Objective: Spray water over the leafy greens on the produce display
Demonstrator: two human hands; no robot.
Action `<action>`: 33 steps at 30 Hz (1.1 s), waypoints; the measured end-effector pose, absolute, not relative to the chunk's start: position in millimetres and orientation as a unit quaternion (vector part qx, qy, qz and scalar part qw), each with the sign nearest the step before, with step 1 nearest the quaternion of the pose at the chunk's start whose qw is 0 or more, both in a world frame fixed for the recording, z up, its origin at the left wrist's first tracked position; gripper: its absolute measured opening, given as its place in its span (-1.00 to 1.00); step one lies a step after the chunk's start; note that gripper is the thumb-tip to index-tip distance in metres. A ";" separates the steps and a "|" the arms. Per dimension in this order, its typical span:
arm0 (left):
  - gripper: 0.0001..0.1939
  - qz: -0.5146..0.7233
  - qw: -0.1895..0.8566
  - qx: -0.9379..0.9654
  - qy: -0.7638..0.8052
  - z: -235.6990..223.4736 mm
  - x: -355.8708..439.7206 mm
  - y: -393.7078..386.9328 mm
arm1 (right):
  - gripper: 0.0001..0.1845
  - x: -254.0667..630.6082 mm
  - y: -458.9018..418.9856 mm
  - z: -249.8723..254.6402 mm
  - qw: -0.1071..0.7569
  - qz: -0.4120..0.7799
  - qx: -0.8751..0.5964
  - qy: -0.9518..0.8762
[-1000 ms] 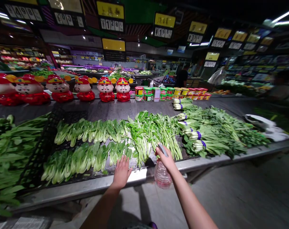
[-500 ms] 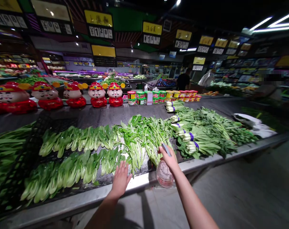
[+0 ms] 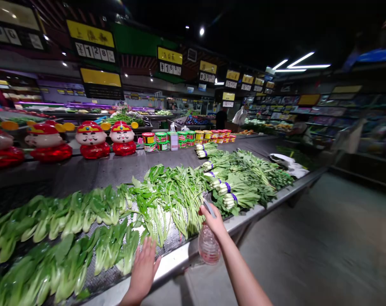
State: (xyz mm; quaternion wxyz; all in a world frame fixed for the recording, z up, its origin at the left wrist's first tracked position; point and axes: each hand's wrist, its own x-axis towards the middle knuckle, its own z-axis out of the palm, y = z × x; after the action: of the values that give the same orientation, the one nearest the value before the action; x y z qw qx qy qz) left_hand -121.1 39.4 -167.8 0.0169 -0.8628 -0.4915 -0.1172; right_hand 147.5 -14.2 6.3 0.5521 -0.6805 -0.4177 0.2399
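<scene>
Right hand (image 3: 214, 221) closed round top of clear spray bottle (image 3: 208, 248), bottle body hanging below the grip, just by the metal counter edge (image 3: 171, 264), left hand (image 3: 143, 270) open-palmed, fingers extended, just beside bok choy (image 3: 128, 250).

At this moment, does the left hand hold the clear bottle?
No, the clear bottle is in the right hand, while the left hand is open near the metal edge of the counter.

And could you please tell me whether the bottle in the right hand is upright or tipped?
Roughly upright: the clear bottle hangs base down below the right hand, with its grey top uppermost.
</scene>
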 end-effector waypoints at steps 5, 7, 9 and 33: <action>-0.42 -0.105 0.041 -0.859 -0.499 -166.8 -113.0 35.6 | -0.59 163.8 -20.9 -2.2 0.533 0.189 -0.688 -0.455; -0.42 -0.100 0.043 -0.859 -0.500 -165.3 -111.2 33.3 | -0.60 169.0 -23.8 -6.2 0.527 0.193 -0.695 -0.450; -0.42 -0.096 0.041 -0.861 -0.498 -164.7 -109.6 30.7 | -0.60 173.5 -25.9 -7.9 0.529 0.202 -0.697 -0.439; -0.42 -0.095 0.048 -0.871 -0.480 -168.8 -109.3 23.6 | -0.55 226.8 -49.0 -9.0 0.532 0.233 -0.698 -0.419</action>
State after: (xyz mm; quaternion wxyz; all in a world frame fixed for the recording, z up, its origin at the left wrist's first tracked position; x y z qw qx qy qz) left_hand -109.3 23.6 -168.8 0.0477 -0.8711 -0.4795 -0.0949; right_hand 226.8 -49.0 -9.0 0.5318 -0.6979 -0.4194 0.2330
